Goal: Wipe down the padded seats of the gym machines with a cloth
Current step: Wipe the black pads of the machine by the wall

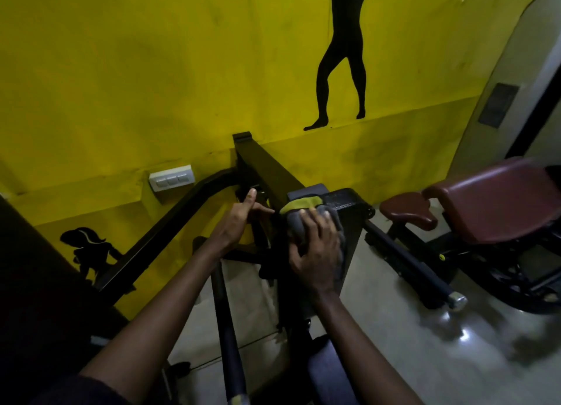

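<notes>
A grey cloth with a yellow edge (299,213) lies on the dark padded back rest (346,206) of a black gym machine. My right hand (317,247) lies spread over the cloth, fingers bent around its bunched folds, and presses it onto the pad. My left hand (239,221) holds the machine's black frame (261,165) just left of the pad, thumb up and index finger pointing toward the cloth. A second dark pad (326,371) of the same machine shows low in the view between my forearms.
A maroon padded bench (498,198) with a small maroon seat (406,209) stands at the right on a glossy grey floor (394,353). Black handle bars (406,259) stick out from the machine. A white switch plate (171,178) sits on the yellow wall.
</notes>
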The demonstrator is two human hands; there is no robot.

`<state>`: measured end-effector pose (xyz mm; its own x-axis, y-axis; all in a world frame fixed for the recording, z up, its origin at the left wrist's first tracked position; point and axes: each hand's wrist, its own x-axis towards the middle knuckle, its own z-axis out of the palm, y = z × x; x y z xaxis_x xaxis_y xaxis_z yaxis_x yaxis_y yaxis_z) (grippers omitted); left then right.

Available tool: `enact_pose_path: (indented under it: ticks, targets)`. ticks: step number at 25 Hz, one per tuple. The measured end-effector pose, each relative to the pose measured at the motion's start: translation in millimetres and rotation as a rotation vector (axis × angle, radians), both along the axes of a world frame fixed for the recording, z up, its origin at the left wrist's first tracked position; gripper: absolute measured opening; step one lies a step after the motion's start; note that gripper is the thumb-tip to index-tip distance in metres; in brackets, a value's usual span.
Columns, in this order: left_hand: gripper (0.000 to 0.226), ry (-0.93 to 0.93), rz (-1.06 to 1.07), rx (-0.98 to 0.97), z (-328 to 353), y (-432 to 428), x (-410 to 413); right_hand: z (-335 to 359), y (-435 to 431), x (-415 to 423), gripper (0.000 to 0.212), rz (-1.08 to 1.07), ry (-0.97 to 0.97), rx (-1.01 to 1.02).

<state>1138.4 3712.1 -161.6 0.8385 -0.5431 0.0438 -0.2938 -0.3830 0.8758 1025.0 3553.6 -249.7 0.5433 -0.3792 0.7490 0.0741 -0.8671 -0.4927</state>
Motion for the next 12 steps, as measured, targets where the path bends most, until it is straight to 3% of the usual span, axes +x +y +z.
enact_pose_path:
  ticks: [2,6,12]
  targets:
    - [0.092,0.029,-0.015,-0.013,5,-1,1,7,-15,-1,0.059,0.033,0.013,-0.052]
    - [0.096,0.124,-0.033,-0.072,4,2,-3,25,-38,10,0.046,-0.176,-0.027,0.255]
    - [0.093,0.141,-0.044,-0.124,3,1,-6,-23,31,8,0.076,-0.010,-0.061,0.097]
